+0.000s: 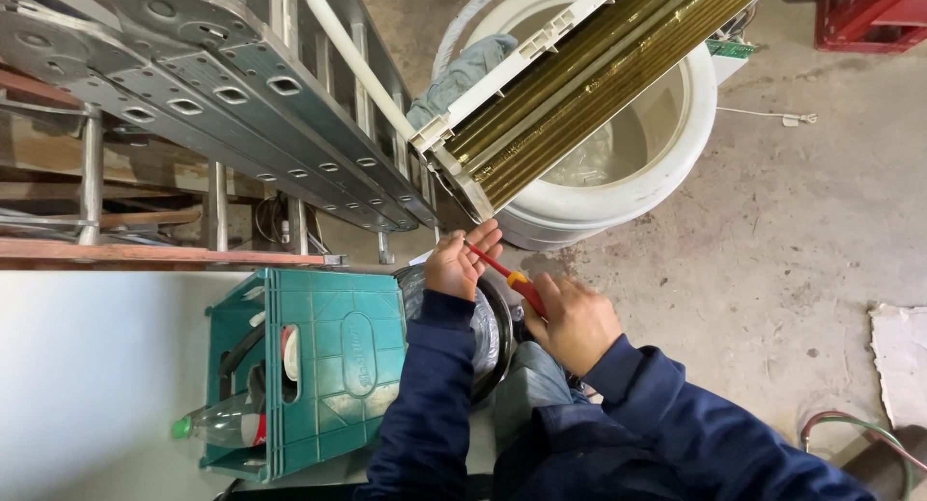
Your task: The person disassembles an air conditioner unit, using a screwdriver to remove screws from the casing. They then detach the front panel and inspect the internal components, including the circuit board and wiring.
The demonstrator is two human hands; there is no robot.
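Near: green plastic crate, clear bottle with green cap lying in it, label partly hidden. Right hand curled tight around red-yellow screwdriver handle. Left hand fingertips pinch its shaft; tip hidden. Beyond: gold-finned coil unit over white tub, cut off above.

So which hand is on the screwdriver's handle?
The right hand grips the red-and-yellow screwdriver handle; the left hand only steadies the shaft near the tip.
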